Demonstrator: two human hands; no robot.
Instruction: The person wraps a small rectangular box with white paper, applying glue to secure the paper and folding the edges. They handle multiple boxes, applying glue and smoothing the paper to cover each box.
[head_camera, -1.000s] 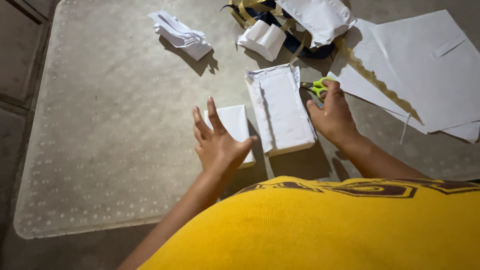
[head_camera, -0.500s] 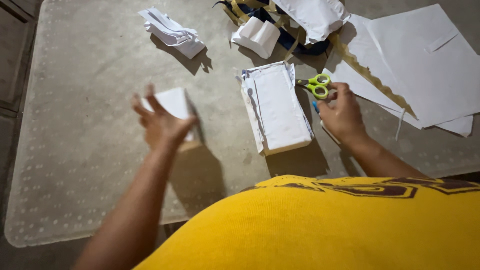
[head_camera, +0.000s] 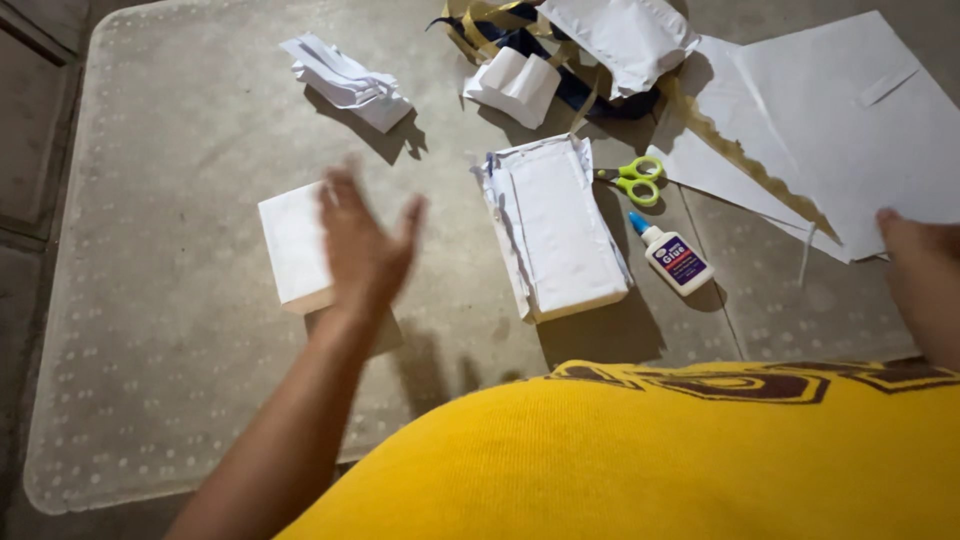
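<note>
White paper-wrapped small box (head_camera: 292, 245) flat on clear plastic floor mat (head_camera: 170, 330), partly under left hand (head_camera: 362, 248); fingers spread, palm down, blurred, hovering above or brushing the box's right edge, contact impossible to tell. Just right of left hand, larger white wrapped package (head_camera: 560, 230) lying lengthwise, loose paper folds along its left side. Between package and right hand (head_camera: 925, 275): small white glue bottle (head_camera: 675, 257) with blue tip, on its side, and beyond it green-handled scissors (head_camera: 632, 178), both untouched. Right hand at far right edge, only partly in view, fingertips at lower corner of large white paper sheets (head_camera: 850, 120); open or curled impossible to tell. Well beyond left hand, crumpled white paper (head_camera: 345, 80). Beyond the package, folded white paper piece (head_camera: 515, 85), white padded envelope (head_camera: 625, 35), and gold and dark blue ribbon scraps (head_camera: 590, 90) tangled beneath. Yellow shirt (head_camera: 650, 460) with dark pattern filling bottom of view.
</note>
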